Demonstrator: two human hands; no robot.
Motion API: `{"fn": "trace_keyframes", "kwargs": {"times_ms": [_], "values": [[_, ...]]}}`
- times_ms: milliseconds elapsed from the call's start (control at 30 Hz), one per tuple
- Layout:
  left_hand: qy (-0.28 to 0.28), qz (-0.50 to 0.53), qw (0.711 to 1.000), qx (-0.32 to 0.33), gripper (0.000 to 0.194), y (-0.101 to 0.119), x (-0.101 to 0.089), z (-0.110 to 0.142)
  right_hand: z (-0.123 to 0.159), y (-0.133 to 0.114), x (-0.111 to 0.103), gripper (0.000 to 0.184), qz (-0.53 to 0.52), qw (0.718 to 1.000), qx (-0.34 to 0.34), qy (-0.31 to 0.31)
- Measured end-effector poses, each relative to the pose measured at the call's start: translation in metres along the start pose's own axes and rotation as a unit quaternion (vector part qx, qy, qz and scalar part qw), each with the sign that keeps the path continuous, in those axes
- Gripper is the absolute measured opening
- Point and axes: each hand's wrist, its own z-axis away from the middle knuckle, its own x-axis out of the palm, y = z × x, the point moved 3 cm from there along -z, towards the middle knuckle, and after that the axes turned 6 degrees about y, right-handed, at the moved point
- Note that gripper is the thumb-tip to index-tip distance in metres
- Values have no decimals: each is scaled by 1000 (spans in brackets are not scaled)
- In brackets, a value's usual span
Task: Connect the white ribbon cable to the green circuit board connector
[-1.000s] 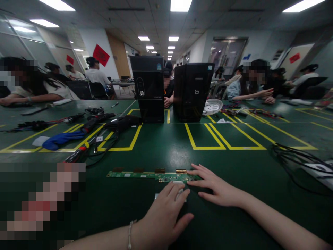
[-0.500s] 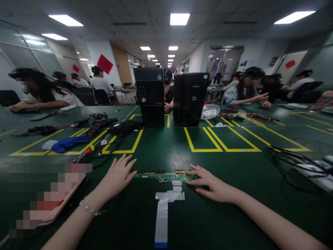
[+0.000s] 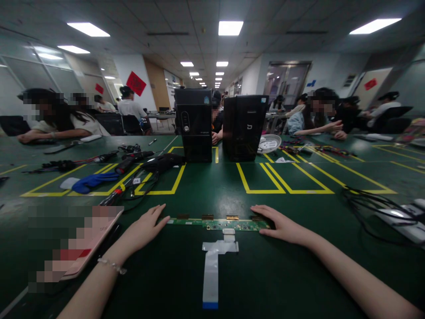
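A long narrow green circuit board (image 3: 217, 224) lies crosswise on the dark green table. Brown-gold flex tabs line its far edge. From the white connector on its near side, a white ribbon cable (image 3: 210, 277) runs toward me and ends in a blue tip. At the board's left end is my left hand (image 3: 144, 228), thumb and fingers apart. My right hand (image 3: 282, 225) is around the board's right end, its fingers stretched past the far edge and its thumb by the near edge. Both hands look open, and firm contact with the board cannot be made out.
Two black computer towers (image 3: 195, 128) (image 3: 245, 128) stand ahead. Blue-handled tools (image 3: 94, 181) and black cables lie left, beyond a pink, partly blurred flat object (image 3: 79, 261). A white power strip (image 3: 403, 221) with black cords sits right. Several people sit around.
My right hand has slid right, from over the board to its right end. My left hand has shifted slightly left and down. The view has moved a little.
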Motion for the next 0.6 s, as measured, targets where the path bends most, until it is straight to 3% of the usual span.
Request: {"fn": "trace_keyframes", "kwargs": {"times_ms": [367, 600], "values": [[40, 16, 998, -46, 60, 2, -16, -3, -4, 5, 0, 68, -12, 1000, -10, 4], [81, 43, 993, -72, 57, -13, -18, -10, -5, 8, -1, 68, -30, 1000, -8, 3]]}}
